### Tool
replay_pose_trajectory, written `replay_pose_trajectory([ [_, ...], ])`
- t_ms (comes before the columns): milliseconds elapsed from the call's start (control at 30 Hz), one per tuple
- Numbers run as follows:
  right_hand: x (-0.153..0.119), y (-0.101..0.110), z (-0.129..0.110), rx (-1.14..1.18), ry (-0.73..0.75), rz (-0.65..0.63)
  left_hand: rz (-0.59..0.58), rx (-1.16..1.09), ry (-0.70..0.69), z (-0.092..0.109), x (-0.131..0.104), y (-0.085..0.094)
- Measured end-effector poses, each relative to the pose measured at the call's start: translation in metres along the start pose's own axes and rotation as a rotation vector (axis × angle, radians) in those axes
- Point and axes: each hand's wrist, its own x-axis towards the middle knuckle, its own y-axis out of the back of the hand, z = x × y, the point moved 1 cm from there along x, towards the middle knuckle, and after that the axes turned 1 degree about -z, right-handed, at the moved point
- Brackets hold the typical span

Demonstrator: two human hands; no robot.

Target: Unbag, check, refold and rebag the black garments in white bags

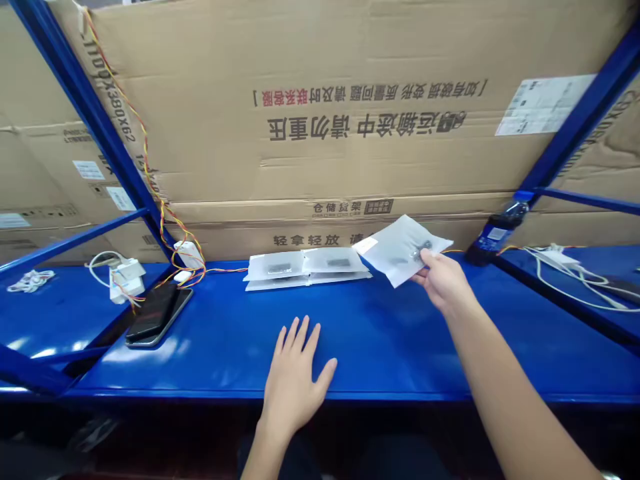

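Ahead, clear shelf (380, 340) beside left hand (295, 380).

Landmark: blue shelf (380, 333).
Phone (159, 314): on the shelf's left end.
Dark bottle (496, 233): lying at its right rear.
Cardboard boxes (320, 113): behind it.
Coloured wires (150, 180): hanging down at left rear.

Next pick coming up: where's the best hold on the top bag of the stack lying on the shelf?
Probably its near edge. The stack of bags lies flat on the blue shelf, cardboard close behind, so come from the front. The left hand rests flat nearby; the right hand already holds a bag.
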Motion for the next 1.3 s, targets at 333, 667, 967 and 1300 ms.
replay_pose_trajectory([
  [333, -0.109, -0.010, 0.083, -0.532, -0.225, -1.048, 0.047, -0.343, 0.112, -0.012, 0.070, 0.054],
  [667, -0.068, -0.055, 0.094, -0.672, 0.049, -0.681, -0.468, -0.308, -0.114, -0.017, 0.142, 0.026],
  [967, -0.067, -0.060, 0.107, -0.673, 0.186, -0.695, -0.493, -0.318, -0.156, -0.020, 0.131, 0.029],
  [1300, -0.129, -0.019, 0.097, -0.863, 0.076, -0.809, -0.248, -0.264, -0.103, -0.037, 0.141, 0.041],
])
